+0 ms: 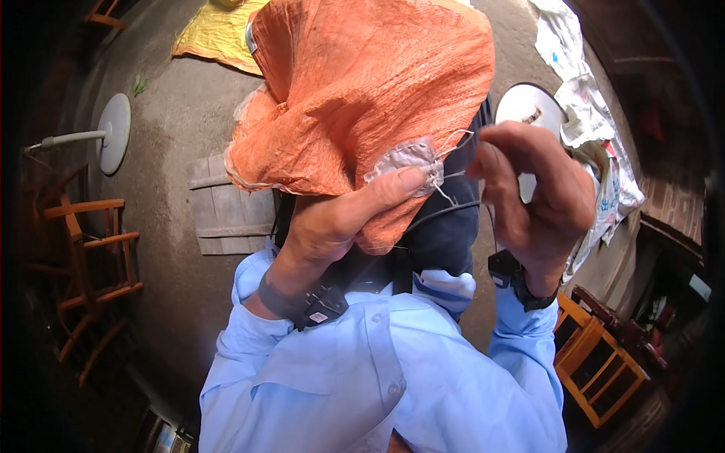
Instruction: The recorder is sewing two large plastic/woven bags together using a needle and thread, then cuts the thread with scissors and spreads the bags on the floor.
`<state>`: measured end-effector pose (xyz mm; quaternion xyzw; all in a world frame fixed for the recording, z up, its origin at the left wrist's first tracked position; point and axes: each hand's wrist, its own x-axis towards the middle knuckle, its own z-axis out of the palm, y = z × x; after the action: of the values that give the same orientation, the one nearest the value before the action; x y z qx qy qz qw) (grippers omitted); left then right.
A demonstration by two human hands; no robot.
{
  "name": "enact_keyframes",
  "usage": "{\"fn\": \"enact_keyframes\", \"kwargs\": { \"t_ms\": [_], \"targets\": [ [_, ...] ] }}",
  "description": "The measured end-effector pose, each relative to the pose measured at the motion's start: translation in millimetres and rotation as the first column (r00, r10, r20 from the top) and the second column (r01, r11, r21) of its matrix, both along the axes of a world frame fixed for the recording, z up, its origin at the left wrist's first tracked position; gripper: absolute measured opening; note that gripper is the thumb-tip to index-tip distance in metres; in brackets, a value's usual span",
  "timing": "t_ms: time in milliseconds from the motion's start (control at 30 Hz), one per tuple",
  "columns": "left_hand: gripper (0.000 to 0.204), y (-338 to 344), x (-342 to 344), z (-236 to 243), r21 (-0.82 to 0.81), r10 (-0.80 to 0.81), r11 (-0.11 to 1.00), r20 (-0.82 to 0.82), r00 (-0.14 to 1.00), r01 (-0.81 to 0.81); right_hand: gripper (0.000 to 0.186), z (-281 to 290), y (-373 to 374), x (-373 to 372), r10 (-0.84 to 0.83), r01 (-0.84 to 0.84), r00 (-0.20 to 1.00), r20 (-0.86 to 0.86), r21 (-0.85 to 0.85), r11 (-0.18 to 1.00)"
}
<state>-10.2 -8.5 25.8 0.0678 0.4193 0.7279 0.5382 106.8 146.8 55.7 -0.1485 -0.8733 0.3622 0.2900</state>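
Observation:
An orange woven sack point(377, 83) lies across my lap and spreads away from me. My left hand point(332, 223) is closed on its near edge, the thumb pressing a whitish patch of cloth point(400, 157) against the orange weave. Loose white thread point(455, 140) loops out from the patch's right end. To the right of it, my right hand point(540, 189) is raised with thumb and forefinger drawn together at the thread's end. Some blur lies over those fingertips, and whether a needle is between them I cannot make out.
A yellow sack point(215, 38) lies on the floor at the far left, and white sacks point(589, 113) at the right. Wooden slats point(230, 219) are beside my left arm. Round white bases point(115, 136) stand on both sides. Wooden chairs point(98, 241) are at the edges.

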Motion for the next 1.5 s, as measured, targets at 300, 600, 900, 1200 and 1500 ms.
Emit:
{"fn": "enact_keyframes", "kwargs": {
  "t_ms": [300, 600, 900, 1200, 1500],
  "targets": [
    [0.022, 4, 5, -7, -0.067, -0.004, 0.998, -0.063, 0.998, 0.000, 0.017, -10, -39, 22, -0.077, 0.078, 0.997, 0.020, -0.106, 0.991],
    [0.019, 2, 4, -10, -0.075, -0.192, 0.980, -0.085, 0.978, 0.186, 0.007, -14, -48, 17, -0.165, 0.180, 0.984, 0.073, -0.324, 0.929],
    [0.019, 6, 6, -5, -0.079, -0.189, 0.979, -0.004, 0.982, 0.188, 0.008, -30, -45, 19, -0.167, 0.153, 0.985, -0.029, -0.276, 0.949],
    [0.025, 14, 7, -15, 0.146, -0.251, 0.964, 0.242, 0.937, 0.220, 0.003, -22, -52, 23, -0.202, 0.186, 0.978, 0.062, -0.707, 0.683],
    [0.025, 12, 8, -15, -0.044, -0.020, 0.999, 0.150, 0.989, 0.027, 0.008, -27, -39, 26, -0.190, 0.120, 0.980, -0.055, -0.599, 0.792]
  ]
}}
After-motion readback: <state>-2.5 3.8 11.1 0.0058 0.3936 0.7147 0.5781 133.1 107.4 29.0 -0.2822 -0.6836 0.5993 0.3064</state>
